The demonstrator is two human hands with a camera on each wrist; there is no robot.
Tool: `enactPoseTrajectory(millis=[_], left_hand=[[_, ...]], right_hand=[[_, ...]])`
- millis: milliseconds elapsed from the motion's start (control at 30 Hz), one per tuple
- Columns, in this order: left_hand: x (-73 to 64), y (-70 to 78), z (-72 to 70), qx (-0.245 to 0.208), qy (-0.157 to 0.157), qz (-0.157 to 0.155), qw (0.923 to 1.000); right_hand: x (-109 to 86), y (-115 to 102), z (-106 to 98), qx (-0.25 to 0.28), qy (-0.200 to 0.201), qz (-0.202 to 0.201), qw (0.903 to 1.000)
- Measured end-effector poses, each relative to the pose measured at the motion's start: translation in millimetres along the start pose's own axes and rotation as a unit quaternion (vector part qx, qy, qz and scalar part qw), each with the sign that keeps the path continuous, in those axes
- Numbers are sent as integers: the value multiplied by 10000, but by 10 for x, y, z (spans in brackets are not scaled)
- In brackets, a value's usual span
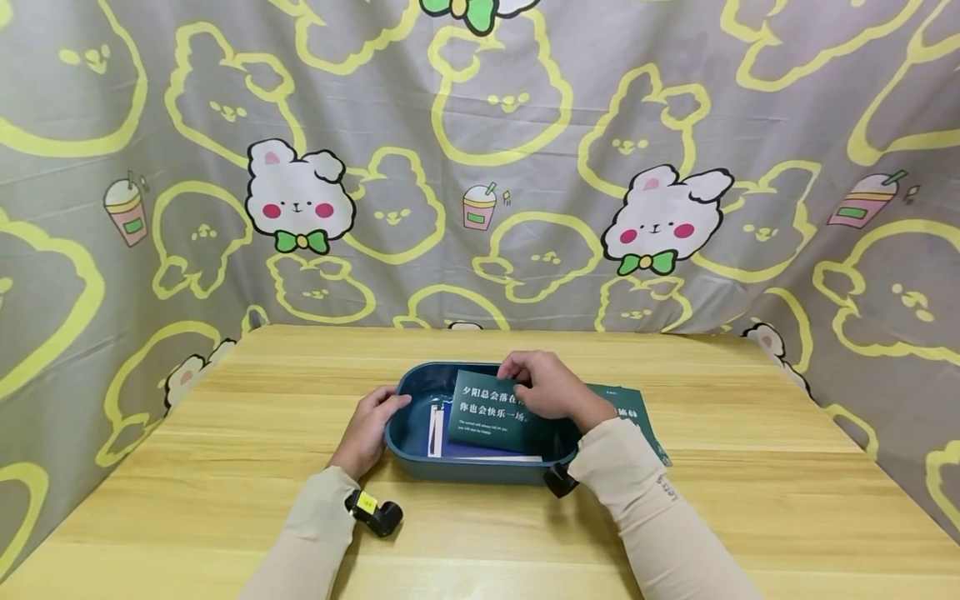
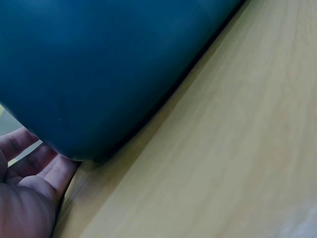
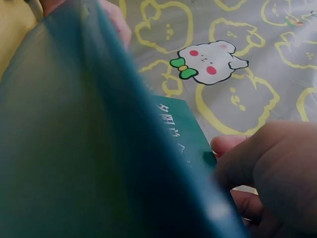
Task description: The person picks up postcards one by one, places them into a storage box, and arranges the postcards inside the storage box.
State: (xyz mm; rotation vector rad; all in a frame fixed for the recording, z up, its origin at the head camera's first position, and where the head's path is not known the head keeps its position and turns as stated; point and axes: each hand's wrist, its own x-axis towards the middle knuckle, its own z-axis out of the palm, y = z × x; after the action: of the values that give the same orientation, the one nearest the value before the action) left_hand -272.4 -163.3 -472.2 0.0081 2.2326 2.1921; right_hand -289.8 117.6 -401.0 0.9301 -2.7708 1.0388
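Observation:
A dark teal oblong basin (image 1: 472, 472) sits on the wooden table. At its left end my left hand (image 1: 367, 429) grips the rim, thumb over the edge; in the left wrist view its fingers (image 2: 59, 171) touch the outer wall. My right hand (image 1: 551, 383) pinches the upper edge of a green card (image 1: 487, 421) with white Chinese and English lettering, tilted over the basin. Under it, a blue card (image 1: 468, 450) and white-edged cards (image 1: 435, 433) lie inside. The right wrist view shows thumb and fingers at the green card's edge (image 3: 190, 126), partly hidden by the basin wall.
More green printed cards (image 1: 630, 408) lie on the table, right of the basin and partly behind my right forearm. A grey curtain (image 1: 525, 192) with yellow outlines and rabbit faces hangs behind the table and along both sides.

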Motion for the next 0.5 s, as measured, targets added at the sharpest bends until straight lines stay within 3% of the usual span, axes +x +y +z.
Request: enactPoseTrajectory(millis=[500], left_hand=[[-9, 7, 9, -49, -8, 33, 10000]], right_hand=[[0, 1, 112, -676, 181, -471, 9964]])
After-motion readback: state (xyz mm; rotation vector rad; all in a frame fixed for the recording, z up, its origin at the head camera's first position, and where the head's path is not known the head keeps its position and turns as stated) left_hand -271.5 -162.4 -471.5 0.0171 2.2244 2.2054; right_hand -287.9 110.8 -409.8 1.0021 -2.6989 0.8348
